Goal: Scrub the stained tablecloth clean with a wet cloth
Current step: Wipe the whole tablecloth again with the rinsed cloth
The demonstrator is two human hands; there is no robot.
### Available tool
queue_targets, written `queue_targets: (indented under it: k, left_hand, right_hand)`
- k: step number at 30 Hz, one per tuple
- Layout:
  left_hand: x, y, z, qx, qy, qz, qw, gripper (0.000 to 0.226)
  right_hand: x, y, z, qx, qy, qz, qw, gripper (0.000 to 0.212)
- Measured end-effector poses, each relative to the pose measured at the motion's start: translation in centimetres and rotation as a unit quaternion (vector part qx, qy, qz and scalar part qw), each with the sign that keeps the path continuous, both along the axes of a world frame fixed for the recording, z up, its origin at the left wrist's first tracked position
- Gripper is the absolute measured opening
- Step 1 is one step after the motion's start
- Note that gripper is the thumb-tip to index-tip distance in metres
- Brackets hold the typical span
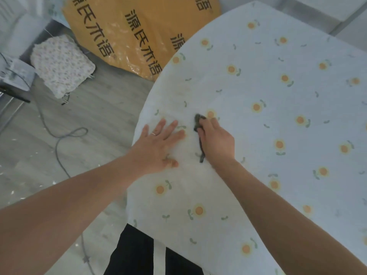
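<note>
A pale tablecloth (pixel 268 120) printed with orange flowers covers a rounded table. Near its left edge my left hand (pixel 158 145) lies flat on the fabric, fingers straight and spread, a ring on one finger. Just to its right, my right hand (pixel 216 141) grips a small dark grey cloth (pixel 198 121) and holds it down against the tablecloth. A strip of that cloth trails back beneath the hand toward my wrist. The fabric between my hands looks faintly yellowish.
A large orange bag (pixel 139 26) with black characters leans beside the table at the back. A knitted white cushion (pixel 61 64) and a grey cable (pixel 59 139) lie on the grey floor at left. My dark trousers (pixel 139 253) show below the table edge.
</note>
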State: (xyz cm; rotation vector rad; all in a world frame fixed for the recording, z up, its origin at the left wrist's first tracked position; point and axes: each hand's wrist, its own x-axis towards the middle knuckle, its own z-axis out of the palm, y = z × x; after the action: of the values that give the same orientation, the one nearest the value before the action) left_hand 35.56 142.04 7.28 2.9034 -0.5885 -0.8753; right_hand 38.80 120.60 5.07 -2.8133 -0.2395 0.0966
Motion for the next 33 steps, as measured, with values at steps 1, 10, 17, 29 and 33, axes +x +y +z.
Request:
queue_targets:
  k: [1,10,17,29,33]
  left_hand:
    - [0.3,0.8,-0.3,-0.020,-0.028,-0.009,0.999,0.089]
    - [-0.2,2.4,-3.8,-0.100,-0.204,-0.046,0.973,0.069]
    - [-0.1,2.8,-4.5,-0.122,-0.206,-0.041,0.970,0.070]
    - [-0.2,2.9,-4.8,-0.171,-0.220,-0.021,0.960,0.067]
    - [-0.2,3.0,-5.0,-0.177,-0.221,-0.014,0.959,0.066]
  right_hand:
    - [-1.4,-1.1,0.1,-0.008,-0.010,0.020,1.000,0.020]
    - [11.8,-9.3,0.7,-0.032,-0.022,-0.294,0.955,0.033]
    - [14.1,2.6,-0.1,0.026,-0.016,-0.098,0.995,0.029]
    - [17.1,-3.1,0.1,-0.030,-0.040,-0.206,0.977,0.033]
    - [21.4,2.9,0.2,-0.008,-0.025,-0.242,0.970,0.031]
